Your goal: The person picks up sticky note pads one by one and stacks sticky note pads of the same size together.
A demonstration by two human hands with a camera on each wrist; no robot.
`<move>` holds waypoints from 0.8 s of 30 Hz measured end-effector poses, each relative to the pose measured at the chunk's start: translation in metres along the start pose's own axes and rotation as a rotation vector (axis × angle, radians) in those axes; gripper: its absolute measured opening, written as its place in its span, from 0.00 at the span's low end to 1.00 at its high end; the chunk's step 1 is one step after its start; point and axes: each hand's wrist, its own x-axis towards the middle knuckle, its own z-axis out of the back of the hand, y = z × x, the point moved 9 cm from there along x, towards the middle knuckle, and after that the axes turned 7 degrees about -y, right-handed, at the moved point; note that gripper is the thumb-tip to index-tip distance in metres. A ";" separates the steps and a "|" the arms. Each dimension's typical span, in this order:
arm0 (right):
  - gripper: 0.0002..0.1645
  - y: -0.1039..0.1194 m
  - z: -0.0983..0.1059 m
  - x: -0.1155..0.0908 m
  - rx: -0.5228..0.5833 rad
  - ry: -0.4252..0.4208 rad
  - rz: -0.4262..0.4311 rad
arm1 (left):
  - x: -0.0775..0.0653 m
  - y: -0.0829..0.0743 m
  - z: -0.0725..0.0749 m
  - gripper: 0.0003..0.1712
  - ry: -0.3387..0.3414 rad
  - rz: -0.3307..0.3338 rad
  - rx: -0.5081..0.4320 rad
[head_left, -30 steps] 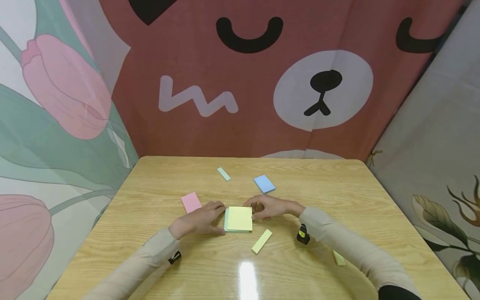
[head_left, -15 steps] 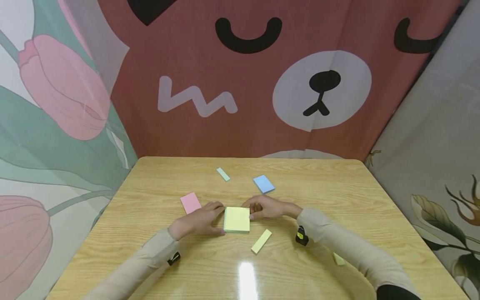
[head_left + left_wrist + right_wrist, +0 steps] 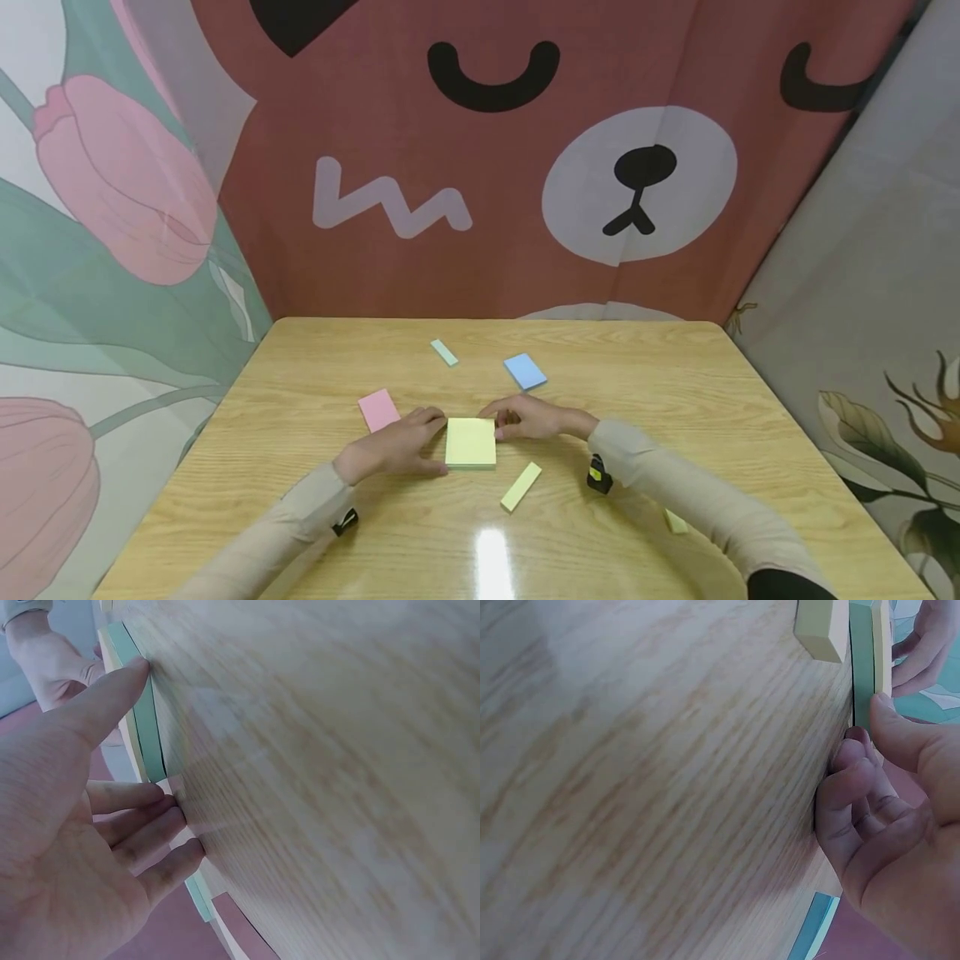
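Note:
A square yellow sticky note pad [image 3: 470, 442] lies squarely on top of a green sticky note pad [image 3: 148, 735], forming a stack on the table. My left hand [image 3: 393, 446] holds the stack's left side, thumb at the front corner and fingertips by the back corner. On the opposite side, my right hand [image 3: 532, 417] has its thumb against the yellow pad's edge and its other fingers curled by the back right corner. In the right wrist view, the green pad [image 3: 862, 667] shows as the lower, thicker layer.
Around the stack lie a pink pad [image 3: 378, 410], a blue pad [image 3: 525, 371], a mint strip pad [image 3: 444, 352] and a yellow strip pad [image 3: 521, 487]. Another yellow piece [image 3: 677, 522] is partly hidden by the right sleeve. A patterned curtain [image 3: 487, 275] hangs behind the wooden table [image 3: 360, 542].
The yellow pad has shifted left on the green one, covering the green border that showed at its left. My right hand has moved slightly left with it; my left hand has stayed in place.

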 end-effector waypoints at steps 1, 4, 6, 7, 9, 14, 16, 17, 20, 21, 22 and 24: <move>0.22 0.000 0.000 0.000 -0.001 -0.002 -0.001 | 0.000 0.000 0.000 0.46 0.000 0.001 -0.003; 0.22 0.001 0.000 0.000 -0.009 -0.006 -0.008 | 0.000 0.001 -0.001 0.46 0.002 0.005 -0.009; 0.22 0.001 -0.001 0.000 -0.018 -0.008 -0.014 | 0.000 0.003 -0.003 0.46 0.004 0.009 -0.010; 0.22 0.001 0.000 0.000 -0.023 -0.011 -0.018 | 0.000 0.003 -0.003 0.46 0.005 0.009 -0.009; 0.22 0.001 0.000 -0.001 -0.026 -0.014 -0.027 | 0.000 0.004 -0.004 0.46 0.004 0.009 -0.007; 0.22 0.001 0.001 -0.001 -0.023 -0.019 -0.032 | 0.000 0.003 -0.004 0.45 -0.005 -0.002 -0.014; 0.22 0.001 0.000 -0.001 -0.021 -0.020 -0.031 | 0.000 0.003 -0.004 0.45 -0.007 -0.006 -0.012; 0.22 0.001 0.000 -0.001 -0.021 -0.019 -0.031 | 0.001 0.003 -0.005 0.45 -0.007 -0.007 -0.008; 0.22 0.001 0.001 -0.001 -0.025 -0.017 -0.037 | 0.001 0.004 -0.006 0.44 -0.005 -0.007 0.001; 0.22 0.002 0.001 -0.002 -0.030 -0.016 -0.039 | 0.001 0.004 -0.006 0.44 -0.006 -0.008 0.001; 0.22 0.002 0.001 -0.002 -0.034 -0.015 -0.041 | 0.001 0.004 -0.006 0.44 -0.006 -0.009 0.000; 0.22 0.001 0.001 -0.002 -0.041 -0.015 -0.047 | 0.002 0.004 -0.006 0.44 -0.009 -0.011 -0.001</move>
